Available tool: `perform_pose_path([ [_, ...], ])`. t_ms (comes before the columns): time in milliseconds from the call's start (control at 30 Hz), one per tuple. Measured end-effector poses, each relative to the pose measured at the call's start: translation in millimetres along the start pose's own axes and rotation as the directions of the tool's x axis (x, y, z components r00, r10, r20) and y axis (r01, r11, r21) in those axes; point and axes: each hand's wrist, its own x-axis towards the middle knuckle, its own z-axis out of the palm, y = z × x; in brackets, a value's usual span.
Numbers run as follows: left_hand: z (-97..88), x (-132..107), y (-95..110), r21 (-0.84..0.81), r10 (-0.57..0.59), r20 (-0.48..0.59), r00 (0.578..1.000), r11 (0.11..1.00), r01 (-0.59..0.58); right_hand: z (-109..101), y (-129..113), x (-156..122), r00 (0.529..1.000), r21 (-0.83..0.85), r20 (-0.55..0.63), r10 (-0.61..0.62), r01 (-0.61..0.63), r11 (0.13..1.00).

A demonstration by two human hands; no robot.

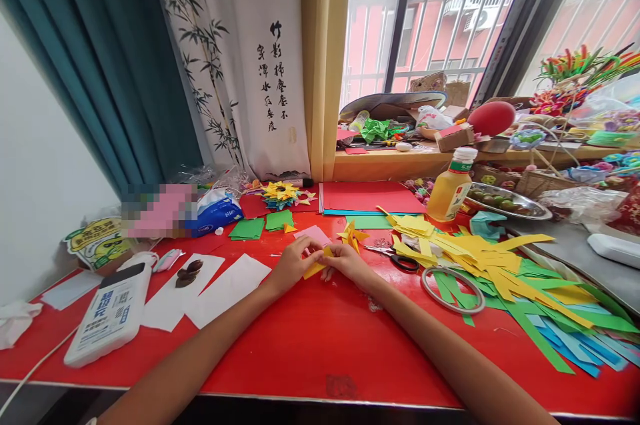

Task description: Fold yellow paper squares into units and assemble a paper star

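Observation:
Over the middle of the red table, my left hand [296, 264] and my right hand [351, 263] meet at a small folded piece of yellow paper [314, 270]. Fingers of both hands pinch it, and they hide part of it. Just behind them lie a pink sheet of paper [315, 234] and a yellow folded paper piece [353, 236] with pointed tips. Scissors with black handles [404, 263] rest to the right of my right hand. A finished-looking ring of pointed yellow and blue folds [281, 194] sits farther back.
Yellow paper strips [480, 258], green strips and blue strips cover the right side, beside a roll of tape [453, 290]. A juice bottle [451, 185] stands behind them, near a metal dish of fruit [507, 202]. White sheets [227, 289] and a white case [110, 315] lie left.

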Motion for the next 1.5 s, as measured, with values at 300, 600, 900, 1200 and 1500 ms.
perform_pose_path([
  [300, 2.1, -0.3, -3.1, -0.102, -0.103, -0.105, 0.989, 0.99, 0.092, -4.3, -7.2, -1.1, 0.988, 0.072, -0.153, -0.019, 0.031, 0.997],
  [600, 2.2, -1.2, -3.7, -0.082, -0.089, -0.049, 0.995, 0.993, 0.085, -3.5, -5.0, -2.9, 0.998, -0.05, -0.06, -0.018, 0.015, 0.999],
  [900, 2.3, -1.3, -6.8, -0.122, -0.125, -0.077, 0.989, 0.986, 0.115, -2.0, -4.2, -1.9, 0.987, 0.013, -0.16, -0.031, 0.034, 0.999],
  [1200, 1.1, -2.2, 0.4, -0.012, -0.009, -0.03, 1.0, 1.0, 0.009, -2.0, 0.3, -1.7, 0.997, -0.164, -0.068, -0.037, 0.026, 0.986],
  [1500, -9.2, 5.0, -3.3, 0.112, -0.006, -0.176, 0.984, 0.993, 0.026, -0.4, -0.1, 0.6, 0.988, -0.186, -0.129, -0.083, 0.058, 0.981],
])
